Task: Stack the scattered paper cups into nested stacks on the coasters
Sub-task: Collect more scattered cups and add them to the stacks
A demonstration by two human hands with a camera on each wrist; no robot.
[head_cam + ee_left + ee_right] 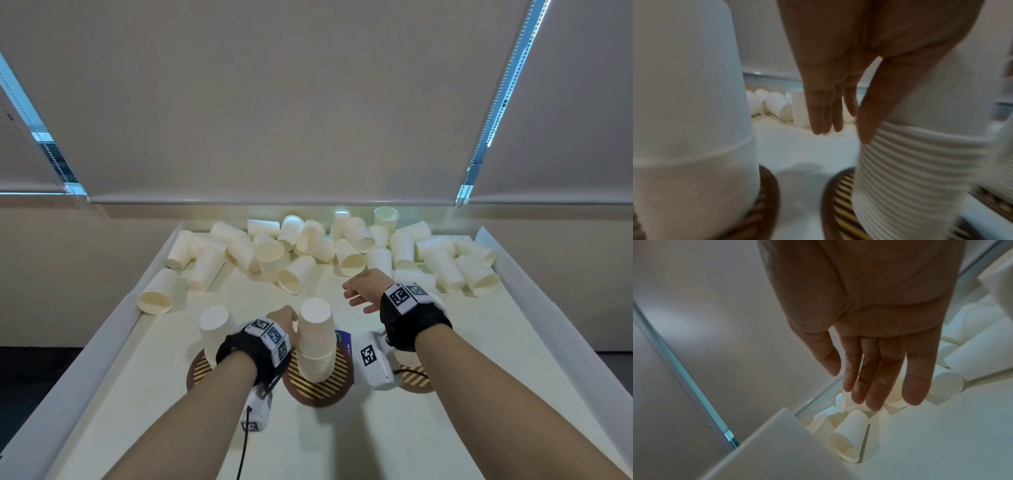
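Note:
Three round striped coasters sit at the table's front. On the left coaster [198, 373] stands a short upside-down cup stack [214, 329]. The middle coaster [320, 385] carries a taller nested stack [315, 339], ribbed with rims in the left wrist view [920, 162]. My left hand [286, 320] is beside this stack, fingers straight and thumb [869, 113] lying along its side, holding nothing. My right hand [361, 291] hovers flat and empty, fingers [875, 378] straight, just before the heap of loose white cups [308, 246]. The wrist camera hides most of the right coaster [416, 378].
Raised white walls border the table on the left [85, 359] and right [548, 308]. One cup [156, 298] lies on its side near the left wall. Roller blinds hang behind the far edge. Bare table surface lies between the coasters and the heap.

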